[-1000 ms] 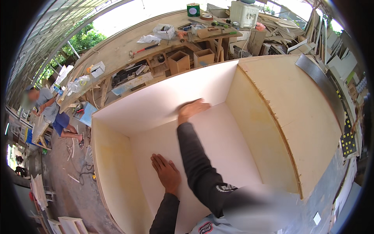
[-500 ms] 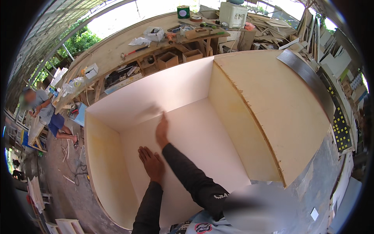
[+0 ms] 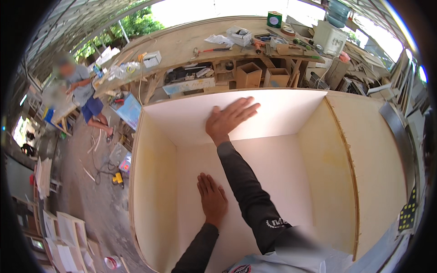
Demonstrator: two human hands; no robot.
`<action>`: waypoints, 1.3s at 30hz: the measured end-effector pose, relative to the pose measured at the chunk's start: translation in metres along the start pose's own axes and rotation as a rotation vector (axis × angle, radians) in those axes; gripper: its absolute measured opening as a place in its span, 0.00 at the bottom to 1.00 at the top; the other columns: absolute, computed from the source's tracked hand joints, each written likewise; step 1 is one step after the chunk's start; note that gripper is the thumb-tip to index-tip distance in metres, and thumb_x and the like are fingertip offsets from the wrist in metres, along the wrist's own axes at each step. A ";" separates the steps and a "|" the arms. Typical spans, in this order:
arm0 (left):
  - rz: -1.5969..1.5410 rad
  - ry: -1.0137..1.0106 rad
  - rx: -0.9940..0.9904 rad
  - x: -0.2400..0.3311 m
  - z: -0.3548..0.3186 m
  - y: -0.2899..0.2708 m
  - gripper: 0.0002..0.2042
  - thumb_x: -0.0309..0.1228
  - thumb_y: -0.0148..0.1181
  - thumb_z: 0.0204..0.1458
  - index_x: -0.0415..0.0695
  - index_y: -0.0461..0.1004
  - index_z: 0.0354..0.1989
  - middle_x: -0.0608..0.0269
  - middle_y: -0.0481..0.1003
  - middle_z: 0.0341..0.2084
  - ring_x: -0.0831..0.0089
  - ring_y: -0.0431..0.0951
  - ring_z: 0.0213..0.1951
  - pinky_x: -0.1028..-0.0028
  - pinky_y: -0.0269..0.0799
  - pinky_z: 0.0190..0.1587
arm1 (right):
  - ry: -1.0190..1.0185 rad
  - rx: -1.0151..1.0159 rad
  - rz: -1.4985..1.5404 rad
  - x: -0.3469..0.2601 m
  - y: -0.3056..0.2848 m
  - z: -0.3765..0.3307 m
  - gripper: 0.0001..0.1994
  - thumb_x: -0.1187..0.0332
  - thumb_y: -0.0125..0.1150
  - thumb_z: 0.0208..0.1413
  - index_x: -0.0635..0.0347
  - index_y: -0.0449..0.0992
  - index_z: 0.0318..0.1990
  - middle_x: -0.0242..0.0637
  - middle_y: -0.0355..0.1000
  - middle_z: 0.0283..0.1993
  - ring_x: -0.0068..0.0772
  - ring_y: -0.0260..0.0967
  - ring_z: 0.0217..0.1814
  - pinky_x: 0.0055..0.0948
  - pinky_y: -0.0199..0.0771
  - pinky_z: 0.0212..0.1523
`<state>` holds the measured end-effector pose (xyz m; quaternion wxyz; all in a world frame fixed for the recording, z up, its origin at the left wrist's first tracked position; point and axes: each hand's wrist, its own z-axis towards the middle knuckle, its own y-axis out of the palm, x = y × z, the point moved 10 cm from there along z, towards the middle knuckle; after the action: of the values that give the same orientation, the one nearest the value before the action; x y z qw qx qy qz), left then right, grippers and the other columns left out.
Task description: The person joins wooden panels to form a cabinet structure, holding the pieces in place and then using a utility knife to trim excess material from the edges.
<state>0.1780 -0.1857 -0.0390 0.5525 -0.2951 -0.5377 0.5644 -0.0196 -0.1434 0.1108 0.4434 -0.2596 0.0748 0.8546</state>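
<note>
A large open plywood cabinet box [image 3: 154, 191] with pale panels lies in front of me. My right hand [image 3: 227, 119] rests flat, fingers spread, on its far inner panel [image 3: 282, 113]. My left hand [image 3: 211, 199] lies flat on the bottom panel [image 3: 277, 177], nearer to me. Neither hand holds anything. Dark long sleeves cover both forearms.
A long wooden workbench [image 3: 191, 43] behind the box carries tools, a green can [image 3: 274, 19], small wooden boxes [image 3: 248, 75] and clutter. Another person [image 3: 82, 93] sits at the far left. Wood scraps and a yellow tool [image 3: 117, 179] lie on the floor at the left.
My right hand has slid right and up along the far panel. My left hand stays flat on the bottom panel. The view has shifted a little.
</note>
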 end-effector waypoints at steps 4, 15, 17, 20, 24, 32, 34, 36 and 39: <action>-0.039 0.013 -0.043 0.007 0.001 -0.001 0.28 0.32 0.41 0.64 0.21 0.50 0.66 0.27 0.48 0.68 0.36 0.46 0.71 0.50 0.42 0.73 | -0.462 -0.638 -0.061 -0.071 0.072 -0.075 0.38 0.47 0.49 0.62 0.58 0.49 0.74 0.44 0.42 0.79 0.62 0.34 0.79 0.65 0.36 0.72; -0.112 0.019 -0.030 -0.009 0.002 -0.002 0.27 0.29 0.41 0.63 0.24 0.51 0.67 0.30 0.49 0.69 0.38 0.46 0.71 0.51 0.41 0.73 | -1.386 -0.722 0.081 -0.090 0.053 -0.166 0.29 0.66 0.42 0.64 0.58 0.52 0.73 0.30 0.45 0.78 0.24 0.39 0.80 0.31 0.36 0.79; -0.130 -0.005 -0.008 -0.010 0.006 -0.002 0.27 0.29 0.41 0.63 0.25 0.51 0.68 0.32 0.49 0.69 0.39 0.47 0.71 0.52 0.41 0.73 | -1.316 -0.797 0.214 -0.080 0.044 -0.172 0.28 0.67 0.43 0.64 0.58 0.56 0.71 0.29 0.48 0.78 0.22 0.40 0.79 0.30 0.36 0.80; -0.150 0.022 -0.009 -0.007 0.006 0.012 0.26 0.29 0.40 0.63 0.26 0.53 0.67 0.34 0.50 0.69 0.43 0.47 0.72 0.53 0.40 0.73 | -1.218 -1.014 0.305 -0.016 0.059 -0.191 0.25 0.67 0.42 0.64 0.58 0.62 0.69 0.27 0.52 0.76 0.23 0.42 0.79 0.31 0.37 0.80; -0.258 -0.004 0.034 -0.032 0.003 0.013 0.24 0.28 0.41 0.62 0.27 0.57 0.65 0.36 0.53 0.68 0.44 0.48 0.72 0.53 0.41 0.73 | -0.963 -1.342 0.121 0.005 0.030 -0.182 0.23 0.64 0.44 0.67 0.57 0.63 0.68 0.29 0.53 0.75 0.24 0.45 0.78 0.34 0.43 0.77; -0.289 0.040 0.092 -0.041 0.007 0.030 0.22 0.26 0.45 0.61 0.28 0.64 0.62 0.38 0.59 0.66 0.46 0.52 0.71 0.57 0.46 0.73 | -0.134 -1.160 -0.447 0.162 -0.130 -0.114 0.33 0.47 0.35 0.69 0.58 0.49 0.74 0.41 0.41 0.79 0.42 0.33 0.81 0.45 0.33 0.77; -0.335 0.040 0.105 -0.039 0.018 0.035 0.22 0.27 0.46 0.61 0.28 0.64 0.62 0.38 0.60 0.66 0.47 0.52 0.71 0.57 0.46 0.73 | -0.101 -1.116 -0.540 0.173 -0.174 -0.122 0.34 0.47 0.35 0.69 0.62 0.48 0.74 0.45 0.41 0.79 0.44 0.33 0.81 0.46 0.34 0.77; -0.305 0.033 0.124 -0.048 0.022 0.036 0.23 0.28 0.47 0.61 0.28 0.64 0.62 0.37 0.61 0.65 0.48 0.52 0.71 0.58 0.46 0.73 | -0.068 -1.153 -0.521 0.150 -0.221 -0.148 0.35 0.49 0.35 0.69 0.68 0.46 0.73 0.48 0.41 0.78 0.48 0.34 0.81 0.47 0.34 0.77; -0.143 -0.022 0.086 -0.061 0.031 0.044 0.24 0.31 0.47 0.62 0.28 0.62 0.64 0.38 0.59 0.66 0.49 0.51 0.71 0.59 0.44 0.73 | -0.059 -1.182 -0.397 0.092 -0.292 -0.188 0.36 0.48 0.40 0.67 0.67 0.49 0.73 0.48 0.42 0.78 0.51 0.35 0.80 0.50 0.36 0.77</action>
<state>0.1487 -0.2437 -0.0883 0.5976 -0.2259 -0.5386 0.5493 0.2401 0.0293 -0.0665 0.3770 -0.4465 -0.4727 0.6596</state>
